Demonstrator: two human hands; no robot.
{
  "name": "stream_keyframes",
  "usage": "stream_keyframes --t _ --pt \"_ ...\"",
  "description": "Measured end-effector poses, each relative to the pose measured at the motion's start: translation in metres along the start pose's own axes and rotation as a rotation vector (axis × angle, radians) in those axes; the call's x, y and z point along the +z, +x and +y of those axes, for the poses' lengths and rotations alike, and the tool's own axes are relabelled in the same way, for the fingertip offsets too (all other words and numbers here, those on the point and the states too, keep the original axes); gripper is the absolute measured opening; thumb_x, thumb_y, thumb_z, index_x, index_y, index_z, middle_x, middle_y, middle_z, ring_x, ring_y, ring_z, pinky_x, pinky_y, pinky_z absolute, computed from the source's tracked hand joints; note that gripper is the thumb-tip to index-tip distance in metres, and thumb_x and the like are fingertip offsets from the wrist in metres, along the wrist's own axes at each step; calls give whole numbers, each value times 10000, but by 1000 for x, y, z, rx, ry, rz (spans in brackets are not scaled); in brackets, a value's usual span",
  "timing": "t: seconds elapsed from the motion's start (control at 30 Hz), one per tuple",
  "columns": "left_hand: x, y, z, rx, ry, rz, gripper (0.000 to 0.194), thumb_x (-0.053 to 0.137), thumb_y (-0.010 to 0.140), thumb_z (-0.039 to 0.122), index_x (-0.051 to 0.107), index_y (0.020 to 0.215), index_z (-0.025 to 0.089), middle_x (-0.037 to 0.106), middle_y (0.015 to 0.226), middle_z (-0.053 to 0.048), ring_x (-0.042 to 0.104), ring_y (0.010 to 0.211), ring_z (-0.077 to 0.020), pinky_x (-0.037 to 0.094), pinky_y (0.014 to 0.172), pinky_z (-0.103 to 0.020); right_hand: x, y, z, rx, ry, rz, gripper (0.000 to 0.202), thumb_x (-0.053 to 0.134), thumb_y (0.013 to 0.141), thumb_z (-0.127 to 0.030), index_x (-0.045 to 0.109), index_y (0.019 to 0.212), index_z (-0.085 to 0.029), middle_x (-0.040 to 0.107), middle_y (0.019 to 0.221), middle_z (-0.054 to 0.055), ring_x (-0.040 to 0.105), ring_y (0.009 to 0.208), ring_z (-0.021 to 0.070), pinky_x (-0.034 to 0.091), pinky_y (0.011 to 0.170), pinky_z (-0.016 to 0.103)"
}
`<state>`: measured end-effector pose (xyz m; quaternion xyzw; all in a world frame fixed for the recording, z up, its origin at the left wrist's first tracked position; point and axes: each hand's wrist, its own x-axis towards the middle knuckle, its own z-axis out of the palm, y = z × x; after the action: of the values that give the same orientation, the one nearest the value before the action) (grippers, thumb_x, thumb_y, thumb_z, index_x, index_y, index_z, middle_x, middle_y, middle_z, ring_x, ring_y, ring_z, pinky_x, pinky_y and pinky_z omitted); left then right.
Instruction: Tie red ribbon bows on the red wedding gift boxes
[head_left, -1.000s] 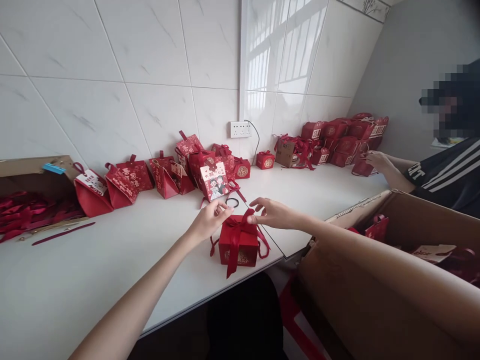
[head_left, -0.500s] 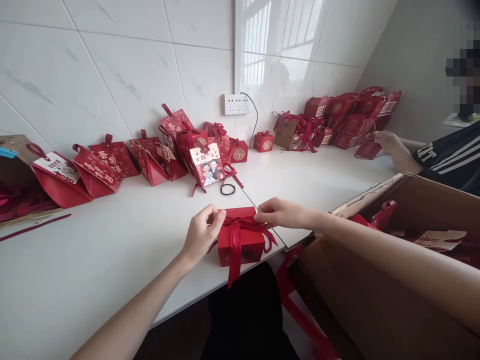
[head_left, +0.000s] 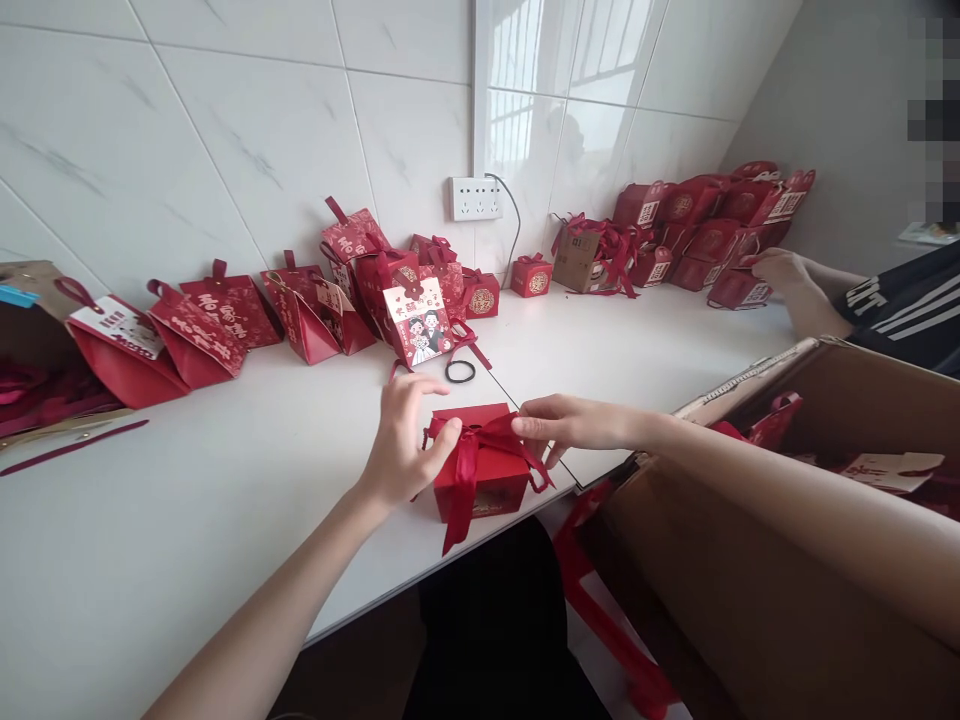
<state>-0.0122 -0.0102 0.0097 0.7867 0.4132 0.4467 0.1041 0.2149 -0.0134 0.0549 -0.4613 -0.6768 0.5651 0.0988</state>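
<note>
A small red box point(head_left: 491, 480) stands at the front edge of the white table point(head_left: 225, 490). Across its top lies a dark red ribbon point(head_left: 466, 468) tied in a bow, with one tail hanging down the front. My left hand point(head_left: 409, 445) is at the box's left side, fingers apart, its thumb near the left loop of the bow. On the right, my right hand point(head_left: 559, 424) has its thumb and fingers closed at the right loop. Behind the box lies a black elastic ring point(head_left: 460, 372).
Red gift boxes point(head_left: 420, 330) line the wall, with a larger pile point(head_left: 697, 225) at the back right. An open carton point(head_left: 720, 560) stands at the right. Another person's hand point(head_left: 784, 275) touches a small box. Left is a carton of ribbons point(head_left: 45, 400).
My left hand has opened, its fingers lifting off the bow. My right hand's fingers have shifted slightly at the right loop. The view has moved a little.
</note>
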Motion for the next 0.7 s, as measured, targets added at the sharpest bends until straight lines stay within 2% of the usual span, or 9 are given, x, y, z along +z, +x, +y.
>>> stream_keyframes --t 0.07,0.13,0.17,0.3,0.43,0.53,0.63,0.7 --pt "-2 3 1 52 -92 -145 198 482 803 298 580 949 208 530 1157 -76 452 1141 -237 360 993 -383 0 0 0 -12 -64 -49 466 547 755 -597 563 831 -137 609 795 35 573 688 123 478 616 243" --pt "-2 4 4 -1 -189 -273 159 476 812 275 613 860 210 567 1115 -58 498 1099 -219 390 969 -354 1 -1 -1 -20 -137 -53 431 565 754 -571 561 742 -139 582 698 5 536 626 101 444 582 223" --pt "-2 4 6 -44 -218 -301 143 490 804 272 618 818 210 585 1073 -53 521 1060 -214 406 948 -344 1 -1 -1 -24 -173 -44 420 568 757 -557 549 694 -143 562 650 -10 510 593 88 422 561 213" --pt "0 3 11 -165 -210 -300 98 573 762 299 620 748 215 592 983 -38 536 999 -215 402 935 -352 2 -5 -5 -26 -241 -32 400 553 791 -496 534 604 -143 534 527 -29 447 493 61 368 505 198" --pt "2 4 14 -195 -180 -285 100 563 774 292 614 729 218 576 955 -26 526 997 -205 394 931 -348 7 -12 -13 31 -94 -94 411 527 800 -503 594 654 -124 615 576 9 518 451 69 392 461 194" --pt "3 3 16 -200 -188 -262 108 556 777 291 608 722 214 572 946 -34 515 1005 -213 391 932 -355 11 -15 -17 122 -11 -218 465 542 754 -582 618 749 -123 663 646 33 575 464 91 392 403 176" --pt "5 1 17 -210 -204 -263 119 550 775 298 602 712 212 572 947 -42 510 1008 -219 384 938 -362 10 -15 -14 215 -68 -397 554 535 709 -665 622 769 -122 686 716 59 610 505 115 447 408 187" --pt "5 0 16 -207 -219 -267 130 539 780 316 598 727 213 571 959 -42 510 1013 -213 379 942 -352 6 -13 -10 248 -152 -417 606 533 676 -708 624 762 -114 686 762 82 619 549 129 472 418 196"
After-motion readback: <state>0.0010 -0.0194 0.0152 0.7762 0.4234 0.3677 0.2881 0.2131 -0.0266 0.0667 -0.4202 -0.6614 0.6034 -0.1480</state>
